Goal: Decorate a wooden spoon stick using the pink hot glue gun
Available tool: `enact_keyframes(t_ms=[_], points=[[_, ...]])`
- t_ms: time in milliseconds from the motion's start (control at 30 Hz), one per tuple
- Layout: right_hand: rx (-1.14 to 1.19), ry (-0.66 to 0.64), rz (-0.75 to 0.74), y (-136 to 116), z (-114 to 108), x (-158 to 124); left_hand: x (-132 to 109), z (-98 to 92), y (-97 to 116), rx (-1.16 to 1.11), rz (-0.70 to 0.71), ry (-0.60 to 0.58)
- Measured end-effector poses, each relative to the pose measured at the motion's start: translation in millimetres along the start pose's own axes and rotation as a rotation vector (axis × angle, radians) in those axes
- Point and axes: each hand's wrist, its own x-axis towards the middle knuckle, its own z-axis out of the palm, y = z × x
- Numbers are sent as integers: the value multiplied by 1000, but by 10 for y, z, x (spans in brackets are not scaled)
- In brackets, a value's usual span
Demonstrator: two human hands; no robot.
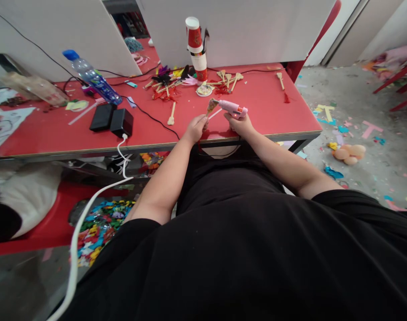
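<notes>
My right hand (pixel 240 125) is closed around the handle of a pink glue gun (pixel 230 108). Its nozzle points left and meets, or nearly meets, the brownish head of a small wooden stick (pixel 211 106). My left hand (pixel 197 128) pinches the lower end of that stick near the table's front edge. Between the hands a thin whitish strip (pixel 215 114) lies on the red table (pixel 150 129). A pale wooden stick with a shaped head (pixel 171 117) rests to the left. Beyond my hands sits a round lid with scraps (pixel 204 90).
Stacked paper cups (pixel 194 35) stand behind bundled sticks and feathers (pixel 166 80). A tasselled stick (pixel 281 81) lies right. At left are a tilted bottle (pixel 96 79), black boxes (pixel 122 122) and a white cable (pixel 76 236). Another person's clothing (pixel 36 196) shows far left.
</notes>
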Motion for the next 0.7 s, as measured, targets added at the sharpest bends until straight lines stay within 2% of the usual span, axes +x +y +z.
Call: enact_keyframes(t_ms=[467, 700], points=[[-16, -12, 77, 33, 43, 106, 9, -23, -1, -9, -21, -4], [-36, 14, 45, 66, 53, 152, 41, -46, -73, 66, 13, 22]])
